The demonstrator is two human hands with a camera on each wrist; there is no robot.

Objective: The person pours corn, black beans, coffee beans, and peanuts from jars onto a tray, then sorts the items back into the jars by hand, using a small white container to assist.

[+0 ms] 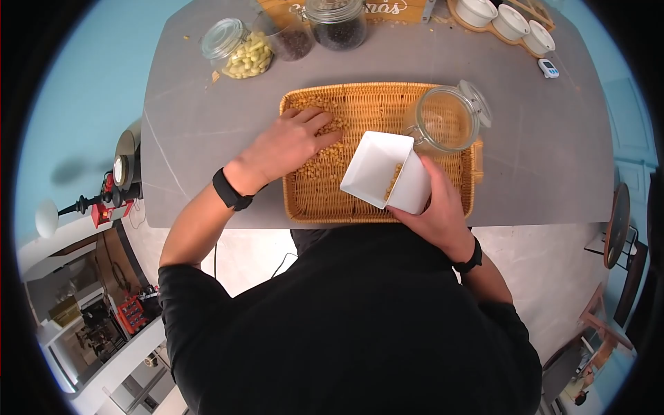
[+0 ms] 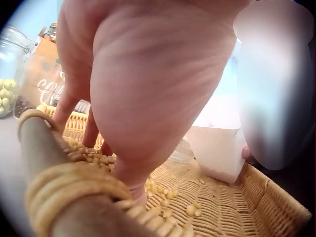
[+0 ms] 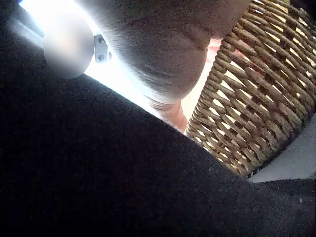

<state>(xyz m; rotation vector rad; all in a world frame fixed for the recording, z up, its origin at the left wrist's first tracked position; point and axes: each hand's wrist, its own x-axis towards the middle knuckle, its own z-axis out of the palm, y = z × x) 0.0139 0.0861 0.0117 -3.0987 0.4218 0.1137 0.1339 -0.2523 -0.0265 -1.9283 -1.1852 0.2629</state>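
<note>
My left hand (image 1: 287, 142) reaches into the left side of a wicker basket (image 1: 373, 85), fingers spread and pointing down among loose yellow corn kernels (image 1: 315, 167). In the left wrist view its fingertips are sunk in the kernel pile (image 2: 94, 159). With my right hand (image 1: 443, 207) I grip a white square tapered container (image 1: 377, 159) over the front right of the basket, tilted with its mouth towards the left. Some kernels lie along its inner wall. A glass clip-top jar (image 1: 443, 124), lid swung back, leans inside the basket's right end. The right wrist view shows mostly dark shirt and basket weave (image 3: 256, 94).
Behind the basket stand a glass jar of pale yellow pieces (image 1: 247, 55), a container of dark grains (image 1: 292, 45) and a clip-top jar of dark contents (image 1: 337, 31). White ramekins (image 1: 510, 23) on a wooden tray and a small timer (image 1: 548, 68) are at back right.
</note>
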